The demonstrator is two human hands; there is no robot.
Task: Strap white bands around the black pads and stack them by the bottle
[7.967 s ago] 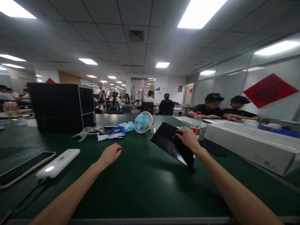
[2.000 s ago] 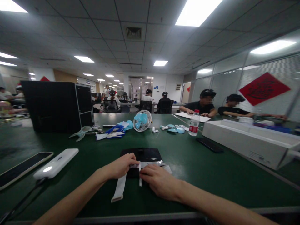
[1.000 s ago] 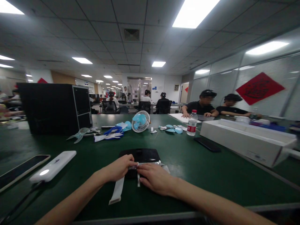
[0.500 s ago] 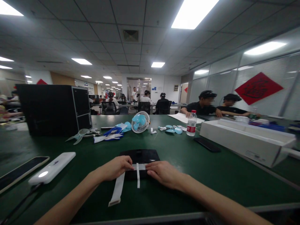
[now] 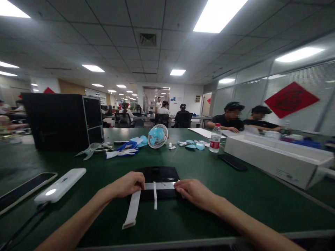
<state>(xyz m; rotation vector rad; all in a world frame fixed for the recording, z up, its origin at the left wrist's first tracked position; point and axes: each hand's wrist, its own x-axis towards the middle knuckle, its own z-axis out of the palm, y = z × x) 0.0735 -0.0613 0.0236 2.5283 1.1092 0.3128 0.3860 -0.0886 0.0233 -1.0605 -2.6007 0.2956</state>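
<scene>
A flat white ribbon cable [image 5: 132, 211] runs from a connector at lower left up under my left hand [image 5: 132, 184]. My left fingers are curled closed on its bend, at the left side of a glossy black panel [image 5: 157, 170]. A pale flat band [image 5: 167, 185] crosses the panel between my hands and looks like part of the same cable. My right hand [image 5: 195, 192] has its fingers pressed together on the band's right end, at the panel's right edge. A narrow white strip [image 5: 155, 200] lies across the band and hangs past the panel's front edge.
A white power bank [image 5: 61, 186] and a phone [image 5: 24, 190] lie at left. Behind are a black computer case [image 5: 60, 120], gloves [image 5: 125, 150], a small fan [image 5: 157, 136] and a water bottle [image 5: 215, 138]. A dark phone [image 5: 232, 162] and white box [image 5: 272, 160] are at right.
My right hand has slid right along the band to the panel's edge. My left hand has shifted slightly left, uncovering more of the band. The ribbon cable's connector end has stayed put.
</scene>
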